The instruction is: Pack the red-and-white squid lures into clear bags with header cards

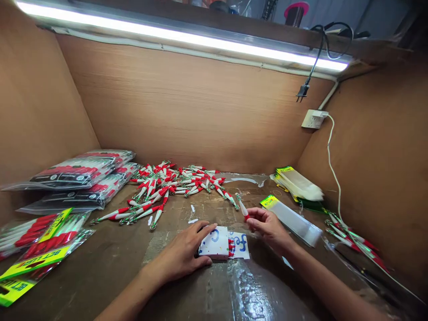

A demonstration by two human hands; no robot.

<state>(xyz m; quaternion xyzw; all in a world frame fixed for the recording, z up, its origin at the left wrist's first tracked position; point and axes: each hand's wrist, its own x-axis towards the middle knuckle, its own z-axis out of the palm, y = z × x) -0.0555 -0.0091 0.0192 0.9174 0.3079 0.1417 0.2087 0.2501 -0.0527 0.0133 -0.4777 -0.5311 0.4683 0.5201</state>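
My left hand (185, 252) rests on a small white box (214, 244) with blue writing on the worn wooden bench; its fingers are wrapped round the box's left side. Red tips poke out of the box's right end (231, 244). My right hand (267, 225) pinches a red-and-white fishing lure (242, 207) by its red end, just right of the box. A loose pile of the same red-and-white lures (167, 185) lies spread behind both hands.
Clear bags packed with lures (80, 174) are stacked at the left, yellow-headed packs (36, 249) in front of them. Empty clear sleeves (294, 218) and a stack of them (297, 183) lie at the right, loose lures (351, 240) beyond. A wall socket (313, 119) has a white cable.
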